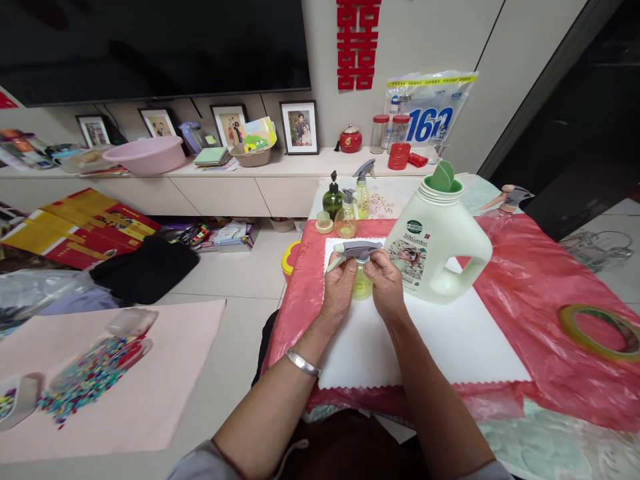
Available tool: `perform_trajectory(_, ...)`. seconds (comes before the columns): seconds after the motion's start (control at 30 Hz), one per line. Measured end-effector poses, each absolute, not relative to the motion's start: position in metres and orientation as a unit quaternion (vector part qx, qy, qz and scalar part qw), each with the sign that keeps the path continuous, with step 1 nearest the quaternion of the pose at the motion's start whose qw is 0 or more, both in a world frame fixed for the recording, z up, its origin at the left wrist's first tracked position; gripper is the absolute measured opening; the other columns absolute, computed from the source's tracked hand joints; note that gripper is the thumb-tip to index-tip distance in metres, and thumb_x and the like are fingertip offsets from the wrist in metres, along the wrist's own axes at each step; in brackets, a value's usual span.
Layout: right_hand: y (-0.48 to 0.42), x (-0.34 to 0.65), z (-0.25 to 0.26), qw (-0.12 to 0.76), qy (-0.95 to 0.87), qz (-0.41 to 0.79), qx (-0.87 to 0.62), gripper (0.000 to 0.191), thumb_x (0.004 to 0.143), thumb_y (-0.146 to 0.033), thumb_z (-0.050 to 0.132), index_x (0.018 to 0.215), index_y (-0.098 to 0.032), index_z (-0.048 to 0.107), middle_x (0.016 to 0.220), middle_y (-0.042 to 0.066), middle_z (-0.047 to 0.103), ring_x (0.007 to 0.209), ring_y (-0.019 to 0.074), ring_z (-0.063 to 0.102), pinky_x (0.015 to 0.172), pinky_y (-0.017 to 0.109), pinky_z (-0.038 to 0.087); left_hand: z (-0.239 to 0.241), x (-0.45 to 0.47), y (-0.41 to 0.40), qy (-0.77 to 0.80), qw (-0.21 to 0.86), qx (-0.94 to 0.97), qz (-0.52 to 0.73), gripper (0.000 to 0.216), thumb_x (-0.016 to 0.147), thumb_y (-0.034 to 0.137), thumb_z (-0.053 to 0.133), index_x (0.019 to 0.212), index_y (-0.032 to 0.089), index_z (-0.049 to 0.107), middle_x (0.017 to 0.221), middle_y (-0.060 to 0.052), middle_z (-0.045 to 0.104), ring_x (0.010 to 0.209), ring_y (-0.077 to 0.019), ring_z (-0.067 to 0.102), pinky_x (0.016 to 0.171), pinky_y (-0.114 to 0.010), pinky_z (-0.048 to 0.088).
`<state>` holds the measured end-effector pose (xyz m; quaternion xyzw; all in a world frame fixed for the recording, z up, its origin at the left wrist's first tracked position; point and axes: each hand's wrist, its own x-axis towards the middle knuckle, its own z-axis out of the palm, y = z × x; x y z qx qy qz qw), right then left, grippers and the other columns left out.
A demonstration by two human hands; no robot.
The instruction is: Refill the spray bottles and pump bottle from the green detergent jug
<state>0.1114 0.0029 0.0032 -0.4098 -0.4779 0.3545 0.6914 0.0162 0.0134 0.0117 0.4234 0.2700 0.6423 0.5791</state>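
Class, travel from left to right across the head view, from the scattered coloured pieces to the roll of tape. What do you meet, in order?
Scattered coloured pieces → left hand → spray bottle → right hand → large jug → roll of tape.

Ok so the drip here is pretty low-key: the left hand (340, 290) has a shiny silver bracelet (302, 363) at the wrist, a plain-looking wide band that's slightly rounded. The left sleeve (203, 465) is a soft grey, kinda leaning lavender, and the right sleeve (487, 472) is the same sort of grey, both ending well short of the wrists. There's also dark brown, nearly black clothing (357, 447) over the lap, plus a pale, curved cord (299, 445) against it.
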Motion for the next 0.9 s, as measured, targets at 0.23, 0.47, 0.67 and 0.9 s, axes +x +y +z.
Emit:
perform_trajectory(0.23, 0.0, 0.108, 0.005, 0.69, -0.488, 0.341, -0.412, 0.022, 0.084, -0.042, 0.067, 0.093, -0.022, 0.064, 0.108, 0.005, 0.054, 0.105, 0.0193, 0.053, 0.102, 0.037, 0.041, 0.014, 0.012, 0.013, 0.273, 0.575, 0.437, 0.636, 0.042, 0.075, 0.049, 0.081, 0.103, 0.02, 0.068, 0.111, -0.007, 0.072, 0.108, -0.0223, 0.066, 0.103, -0.038, 0.046)
perform_trajectory(0.47, -0.001, 0.113, 0.009, 0.669, -0.51, 0.335, -0.424, 0.025, 0.084, -0.045, 0.067, 0.079, -0.021, 0.061, 0.097, 0.002, 0.051, 0.096, 0.0184, 0.053, 0.095, 0.034, 0.044, 0.014, 0.018, 0.013, 0.274, 0.566, 0.436, 0.644, 0.043, 0.077, 0.048, 0.079, 0.107, 0.02, 0.068, 0.109, -0.006, 0.072, 0.106, -0.0215, 0.066, 0.101, -0.036, 0.047)
perform_trajectory(0.67, -0.001, 0.11, 0.012, 0.681, -0.49, 0.349, -0.417, 0.023, 0.081, -0.043, 0.071, 0.091, -0.022, 0.069, 0.104, 0.003, 0.057, 0.103, 0.0197, 0.055, 0.103, 0.038, 0.042, 0.019, 0.02, 0.013, 0.258, 0.559, 0.455, 0.643, 0.039, 0.08, 0.05, 0.075, 0.105, 0.021, 0.068, 0.107, -0.006, 0.073, 0.107, -0.0237, 0.067, 0.102, -0.037, 0.047)
perform_trajectory(0.9, -0.001, 0.107, 0.01, 0.695, -0.47, 0.345, -0.421, 0.026, 0.079, -0.041, 0.073, 0.098, -0.023, 0.072, 0.105, 0.003, 0.06, 0.109, 0.0213, 0.056, 0.106, 0.041, 0.041, 0.02, 0.023, 0.011, 0.275, 0.559, 0.425, 0.657, 0.045, 0.074, 0.057, 0.078, 0.098, 0.021, 0.066, 0.1, -0.006, 0.074, 0.098, -0.0237, 0.069, 0.094, -0.037, 0.051)
